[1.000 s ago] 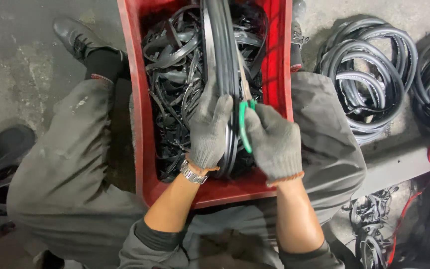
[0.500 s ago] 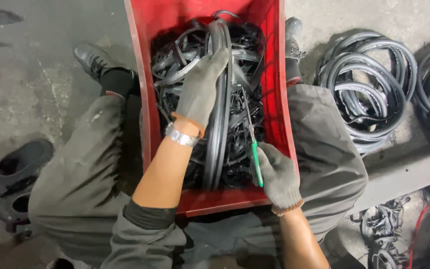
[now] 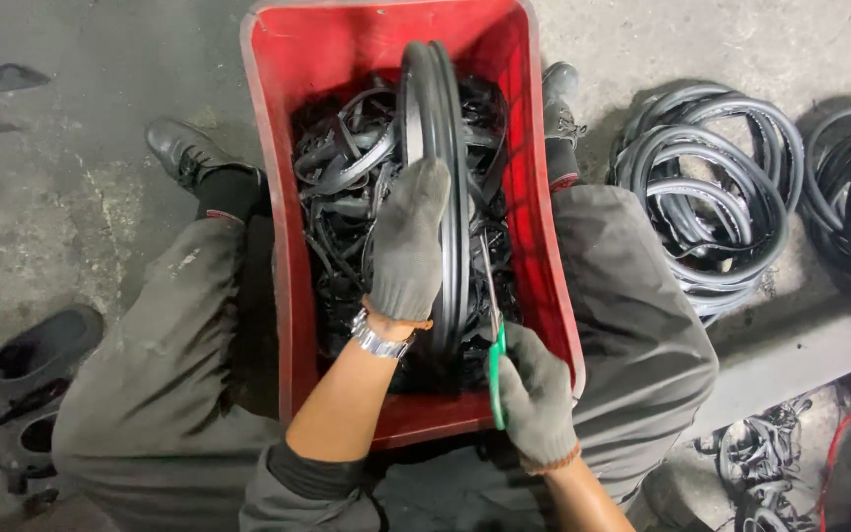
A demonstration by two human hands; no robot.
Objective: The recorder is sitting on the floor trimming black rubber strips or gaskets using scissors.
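My left hand, gloved, lies flat along the side of the rubber ring, fingers stretched up its curve and thumb tucked behind, so the ring stands on edge in the bin instead of flopping over into the scraps. My right hand, also gloved, is closed around the green handles of the scissors, with the blades pointing up along the right face of the ring, close against it; whether the blades are parted I cannot tell from here. The ring sits upright in the middle of the red bin, bedded in the tangle of black offcuts that fill the bottom. I have the bin wedged between my knees, its near rim against my lap, which keeps it steady and puts the work right under my eyes. My shoes are planted on the concrete floor either side of the bin. Off to my right, coils of the same black rubber lie heaped on the floor, well apart from the bin.
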